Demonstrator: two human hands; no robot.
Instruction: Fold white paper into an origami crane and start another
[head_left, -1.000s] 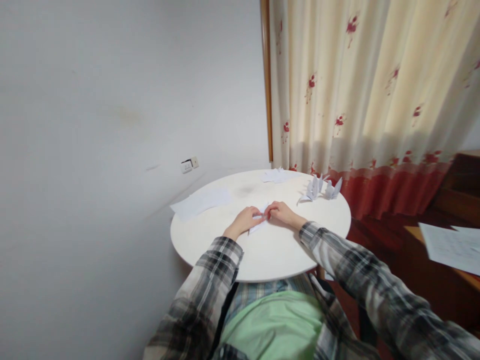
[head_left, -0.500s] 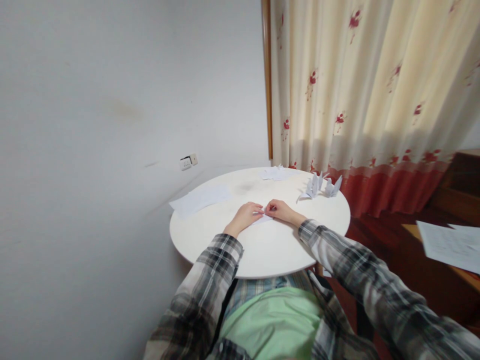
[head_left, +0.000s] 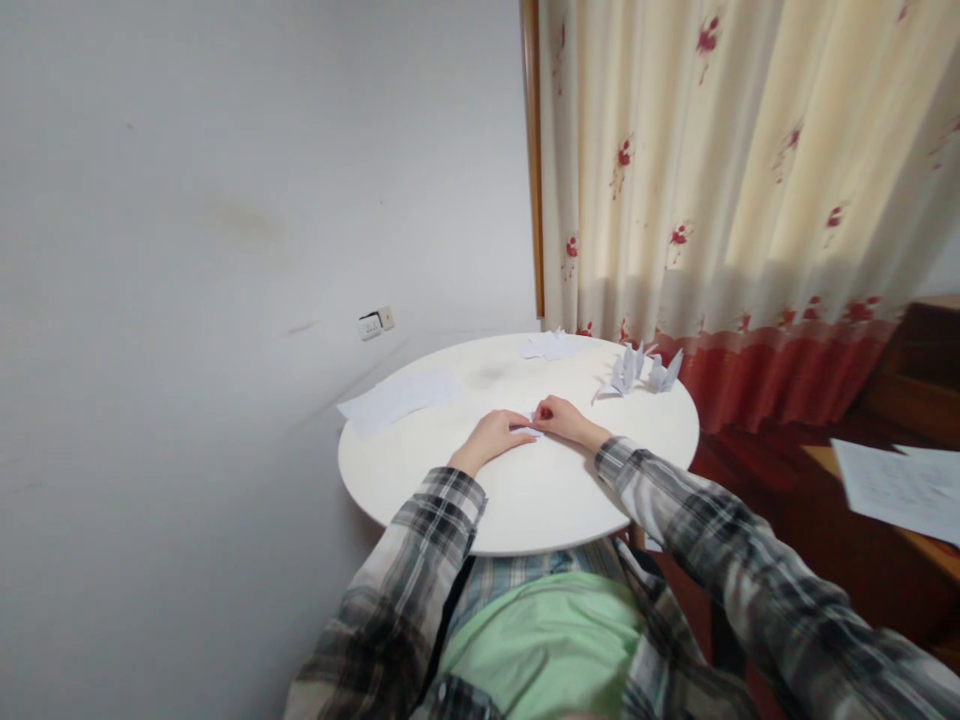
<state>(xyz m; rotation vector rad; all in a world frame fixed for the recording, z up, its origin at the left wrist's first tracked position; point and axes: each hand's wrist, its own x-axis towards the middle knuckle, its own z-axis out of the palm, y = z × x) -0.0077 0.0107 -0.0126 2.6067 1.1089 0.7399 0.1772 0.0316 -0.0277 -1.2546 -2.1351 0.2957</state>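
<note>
My left hand (head_left: 491, 437) and my right hand (head_left: 562, 419) meet in the middle of the round white table (head_left: 525, 500). Both press down with closed fingers on a small folded white paper (head_left: 527, 431), which is almost wholly hidden under them. Only a thin white edge shows between the fingertips. Plaid sleeves cover both forearms.
Two folded paper cranes (head_left: 637, 372) stand at the table's far right. Flat white sheets (head_left: 397, 397) lie at the far left and more paper pieces (head_left: 551, 346) at the back edge. A wall is to the left, a flowered curtain (head_left: 735, 200) behind, and a wooden desk with papers (head_left: 896, 485) to the right.
The folded paper shows less than a second ago; my hands have closed over it and flattened it. The view has shifted slightly.
</note>
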